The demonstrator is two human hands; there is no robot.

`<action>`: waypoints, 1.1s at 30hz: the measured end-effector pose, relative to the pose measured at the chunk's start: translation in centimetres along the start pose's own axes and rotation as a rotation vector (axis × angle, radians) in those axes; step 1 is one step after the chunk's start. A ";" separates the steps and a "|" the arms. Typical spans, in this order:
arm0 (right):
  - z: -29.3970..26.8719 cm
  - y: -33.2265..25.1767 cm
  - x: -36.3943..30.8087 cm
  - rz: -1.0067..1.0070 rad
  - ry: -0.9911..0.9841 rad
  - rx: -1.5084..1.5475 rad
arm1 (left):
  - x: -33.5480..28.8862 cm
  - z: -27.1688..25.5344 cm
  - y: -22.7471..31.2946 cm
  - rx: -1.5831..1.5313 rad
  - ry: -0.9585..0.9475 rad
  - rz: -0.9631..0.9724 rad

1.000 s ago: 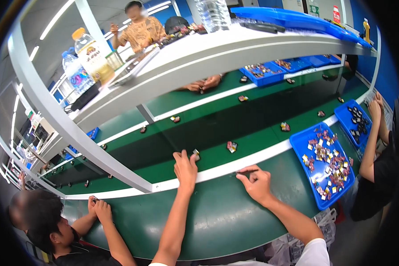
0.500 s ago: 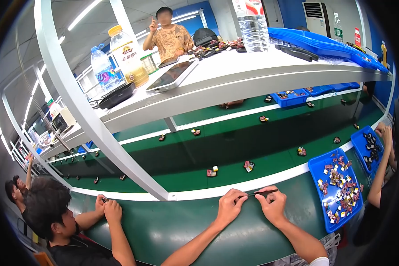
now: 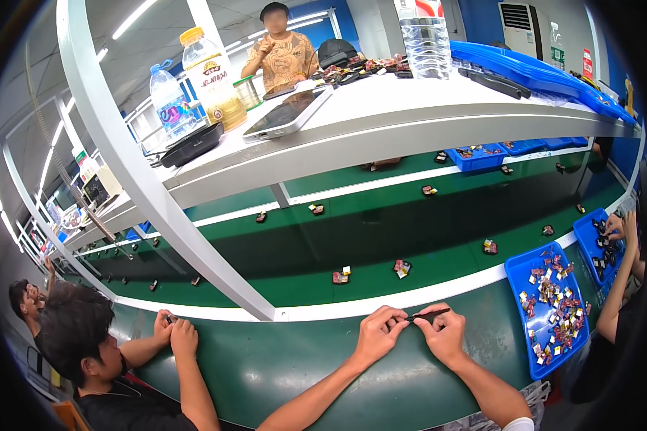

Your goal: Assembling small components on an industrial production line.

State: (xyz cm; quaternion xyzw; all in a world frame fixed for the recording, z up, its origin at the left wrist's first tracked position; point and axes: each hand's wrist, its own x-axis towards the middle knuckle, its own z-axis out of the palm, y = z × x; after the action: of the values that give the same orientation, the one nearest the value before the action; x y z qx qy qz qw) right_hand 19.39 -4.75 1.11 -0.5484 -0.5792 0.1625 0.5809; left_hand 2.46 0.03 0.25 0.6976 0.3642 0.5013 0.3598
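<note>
Both hands — left [image 3: 378,335], right [image 3: 443,332] — pinching thin black strip [image 3: 430,314], green belt edge [image 3: 323,359]

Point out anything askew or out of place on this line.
The phone-like slab on the white shelf pokes over its front edge. Otherwise nothing stands out: both hands pinch a thin dark strip.
</note>
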 end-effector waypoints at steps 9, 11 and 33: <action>0.0 -0.5 0.0 -0.027 0.012 0.010 | -0.1 0.1 0.0 0.007 -0.021 0.025; 0.1 -0.4 0.0 -0.037 0.013 0.004 | -0.1 0.1 -0.2 0.028 -0.002 0.033; 0.1 -0.1 -0.2 -0.113 0.006 -0.043 | -0.1 0.2 -0.5 0.034 -0.005 0.001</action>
State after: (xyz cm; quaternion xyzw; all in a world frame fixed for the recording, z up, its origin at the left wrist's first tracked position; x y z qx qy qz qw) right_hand 19.24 -4.95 1.02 -0.5277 -0.6108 0.1151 0.5790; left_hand 2.54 0.19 -0.25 0.7051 0.3713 0.4934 0.3487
